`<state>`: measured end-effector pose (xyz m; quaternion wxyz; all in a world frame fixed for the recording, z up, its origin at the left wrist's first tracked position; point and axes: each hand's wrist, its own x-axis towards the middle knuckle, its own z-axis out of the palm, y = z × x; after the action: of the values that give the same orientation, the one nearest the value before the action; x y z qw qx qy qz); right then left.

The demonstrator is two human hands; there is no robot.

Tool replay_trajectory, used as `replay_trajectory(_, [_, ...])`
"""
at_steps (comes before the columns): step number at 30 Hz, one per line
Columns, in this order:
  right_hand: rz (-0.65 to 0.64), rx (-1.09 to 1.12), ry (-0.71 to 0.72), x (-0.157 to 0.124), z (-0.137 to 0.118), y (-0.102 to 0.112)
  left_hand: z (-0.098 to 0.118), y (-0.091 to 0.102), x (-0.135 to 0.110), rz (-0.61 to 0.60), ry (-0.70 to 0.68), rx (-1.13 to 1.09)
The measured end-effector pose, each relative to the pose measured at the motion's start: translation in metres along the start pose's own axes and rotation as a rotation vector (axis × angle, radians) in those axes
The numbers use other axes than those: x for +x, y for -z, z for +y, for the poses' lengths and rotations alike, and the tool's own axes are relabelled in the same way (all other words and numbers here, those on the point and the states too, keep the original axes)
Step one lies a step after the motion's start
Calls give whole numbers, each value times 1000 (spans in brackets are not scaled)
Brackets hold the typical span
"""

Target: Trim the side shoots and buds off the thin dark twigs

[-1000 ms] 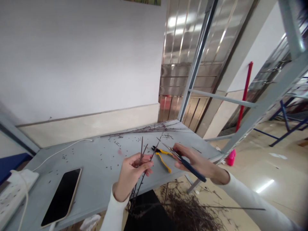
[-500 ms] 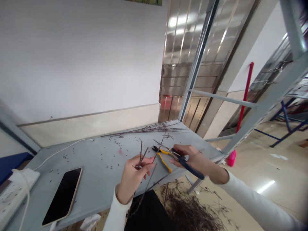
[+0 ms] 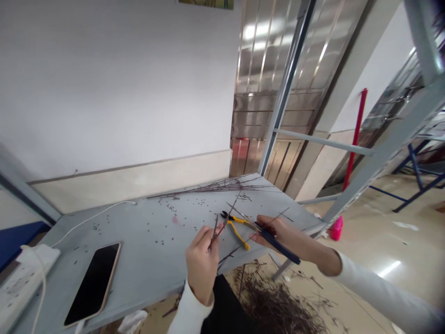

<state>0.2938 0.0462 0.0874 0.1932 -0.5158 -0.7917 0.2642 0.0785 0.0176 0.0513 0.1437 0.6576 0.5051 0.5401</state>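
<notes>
My left hand [image 3: 204, 255] is closed round a few short, dark brown twigs [image 3: 216, 232], whose ends stick up past the fingers. My right hand [image 3: 273, 231] grips the dark blue handles of long-nosed pliers [image 3: 282, 246]. Their slim metal tips point left, just above and to the right of the twigs. Between the hands, yellow-handled diagonal cutters [image 3: 239, 239] with black jaws lie on the grey tabletop [image 3: 139, 264], touched by neither hand. A thin twig [image 3: 282, 213] shows beside my right hand; whether the fingers hold it I cannot tell.
Long twigs [image 3: 208, 188] lie along the back of the table, with small clippings scattered before them. A phone [image 3: 93, 283], a white power strip [image 3: 26, 278] and a cable are at left. A heap of twigs [image 3: 281, 301] covers the floor below; a metal frame post [image 3: 378, 153] rises at right.
My left hand has turned and shifted slightly right, drawing its twigs closer together. My right hand with the pliers has moved a little right and down. A thin twig now shows beside it.
</notes>
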Motion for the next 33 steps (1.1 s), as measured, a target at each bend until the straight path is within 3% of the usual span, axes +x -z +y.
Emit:
replay_trajectory(7, [-1,-35,-45,-3,-1,-3,-10,-30,-31,124,-69,181])
replay_trajectory(11, [28,-149,-105,0,-2,-2,-15,-33,-36,181,-71,226])
replay_trajectory(17, [27,-221,-131,4,-2,2,-23,-33,-36,172,5,192])
replay_trajectory(23, [32,-226,-126,-1,1,-1,-19,-27,-31,115,121,35])
replay_trajectory(28, [89,-175,-15,-1,6,-2,-11,-16,-17,36,178,-229])
replay_trajectory(33, [56,-104,63,1,8,-3,-17,-9,-2,-104,362,-490])
